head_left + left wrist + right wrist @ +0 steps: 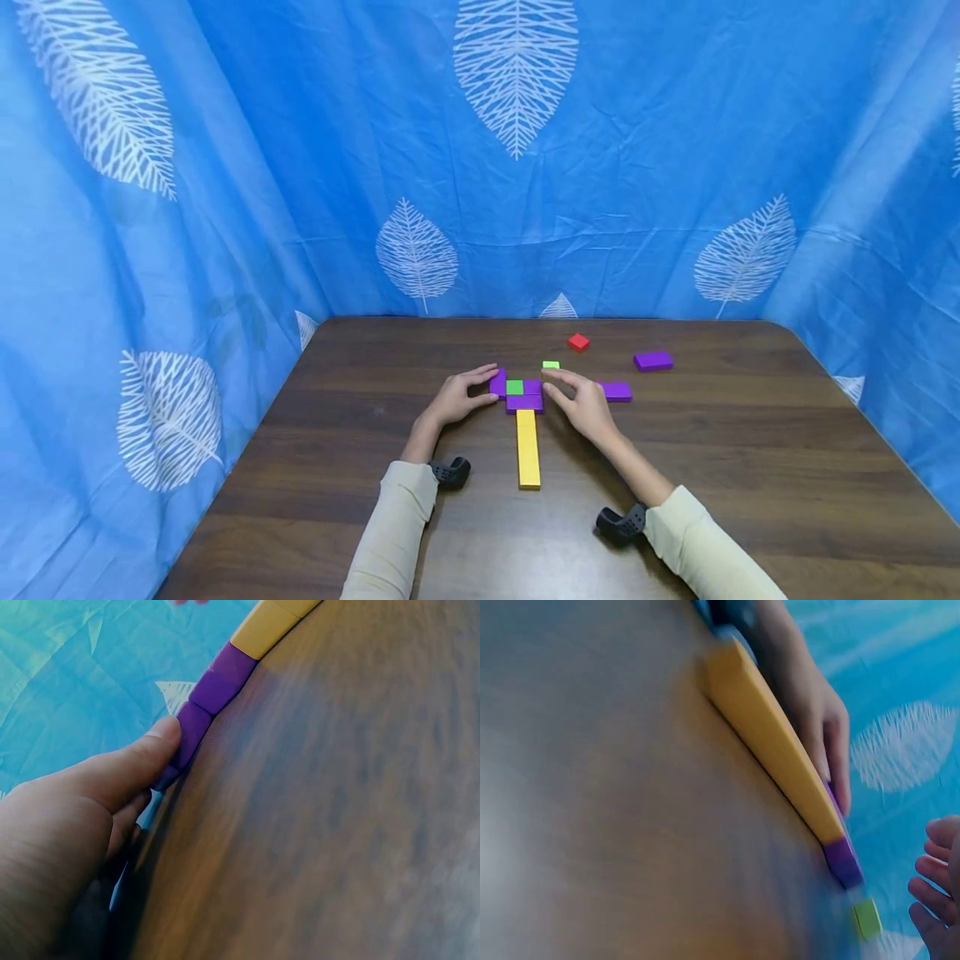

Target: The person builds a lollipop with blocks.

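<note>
My left hand [454,398] pinches an upright-lying purple block [497,383] by its near and far ends, at the left side of a flat block arrangement. In the left wrist view the thumb presses on purple [193,729]. Beside it sit a small green block [514,387], a small purple piece [532,387] and a crosswise purple block [524,404]. From that crosswise block a long yellow block [528,454] runs toward me. My right hand [587,408] hovers at the arrangement's right, fingers loosely bent; in the right wrist view nothing shows between them [937,881].
A light green block [551,364] stands just beyond the right fingertips. Right of that hand lies a purple block [617,392], with another purple block [653,362] farther back. A small red block [578,342] lies near the wooden table's [712,467] far edge, before a blue curtain [630,167].
</note>
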Available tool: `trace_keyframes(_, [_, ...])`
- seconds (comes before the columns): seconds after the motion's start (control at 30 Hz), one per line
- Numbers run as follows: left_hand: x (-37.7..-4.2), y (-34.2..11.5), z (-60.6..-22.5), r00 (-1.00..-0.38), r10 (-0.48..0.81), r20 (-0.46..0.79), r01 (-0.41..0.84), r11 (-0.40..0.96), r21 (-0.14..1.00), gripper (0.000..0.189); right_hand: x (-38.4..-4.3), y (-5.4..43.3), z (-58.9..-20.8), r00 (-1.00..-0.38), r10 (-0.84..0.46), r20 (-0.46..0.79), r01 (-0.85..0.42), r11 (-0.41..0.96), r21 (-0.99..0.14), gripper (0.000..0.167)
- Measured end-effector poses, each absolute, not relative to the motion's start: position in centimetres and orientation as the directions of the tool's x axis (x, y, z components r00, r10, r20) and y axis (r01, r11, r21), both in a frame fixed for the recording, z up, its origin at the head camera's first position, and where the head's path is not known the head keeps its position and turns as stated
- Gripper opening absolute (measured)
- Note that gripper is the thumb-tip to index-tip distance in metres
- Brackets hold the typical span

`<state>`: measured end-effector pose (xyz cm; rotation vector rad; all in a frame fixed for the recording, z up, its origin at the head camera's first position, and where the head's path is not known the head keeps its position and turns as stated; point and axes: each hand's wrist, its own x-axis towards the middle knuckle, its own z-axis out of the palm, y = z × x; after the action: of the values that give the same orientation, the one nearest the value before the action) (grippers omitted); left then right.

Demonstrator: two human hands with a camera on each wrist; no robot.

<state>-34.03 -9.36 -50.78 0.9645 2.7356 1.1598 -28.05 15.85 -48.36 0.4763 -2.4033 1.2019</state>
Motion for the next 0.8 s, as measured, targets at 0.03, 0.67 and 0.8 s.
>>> trace_keyframes(0.03, [-34.0,-9.4,-50.8,-0.806,0.549,0.221,0.541,0.531,0.652,0.051,-28.7,16.0,-48.3,-0.868,-0.102,0.485,-0.449,0.575,-0.684,0.029])
trace_keyframes(0.67, [-33.8,-9.3,-50.9,-0.815,0.544,0.200,0.533,0.566,0.629,0.052,-33.0,17.2,-49.3,-0.950,-0.155,0.270,-0.296,0.717,-0.631,0.044])
trace_keyframes(0.8, [-33.8,-9.3,-50.8,-0.804,0.551,0.221,0.551,0.553,0.625,0.052,-33.1,17.1,-49.2,-0.952,-0.164,0.258,-0.291,0.747,-0.597,0.040])
